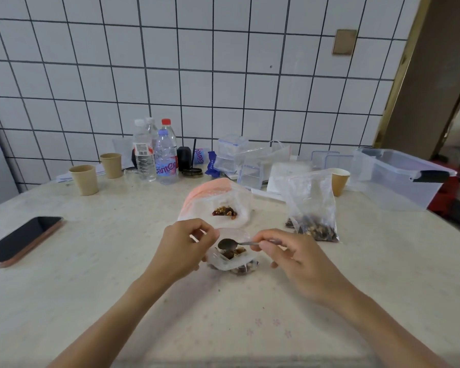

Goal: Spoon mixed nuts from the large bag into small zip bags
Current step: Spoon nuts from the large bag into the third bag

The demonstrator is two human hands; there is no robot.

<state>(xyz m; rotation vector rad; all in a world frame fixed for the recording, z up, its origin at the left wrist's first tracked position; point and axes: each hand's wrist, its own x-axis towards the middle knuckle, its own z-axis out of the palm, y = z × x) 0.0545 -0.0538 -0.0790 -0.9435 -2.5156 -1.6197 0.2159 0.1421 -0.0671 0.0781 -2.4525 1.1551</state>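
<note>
The left hand [182,245] grips the near rim of a small zip bag [231,261], fingers curled round the plastic and holding its mouth open; the fingertips are partly hidden behind the bag's film. The right hand [290,258] pinches the handle of a spoon [227,244] between thumb and forefinger, most of the handle hidden inside the grip. The spoon's bowl sits over the bag's mouth, just above the nuts [233,253] inside; whether anything lies in the bowl is hard to tell. The bag stands on the tabletop [91,288] between the two hands, its bottom showing more nuts through cloudy plastic.

Just behind it lies the large bag [218,200], pinkish at its top, slumped open with a small heap of mixed nuts showing in its hollow. To the right stands a filled bag [312,208], upright, nuts dark at its base.

A phone [21,240] lies face up at the left, its near end cut off by the edge. Along the tiled wall stand two paper cups [84,179], several water bottles [154,152], stacked clear boxes [230,155] and more empty zip bags, too crowded to separate. A third cup [339,181] is half hidden behind the filled bag. A clear bin [393,179] sits at the far right. Both forearms run out of the bottom of the view.
</note>
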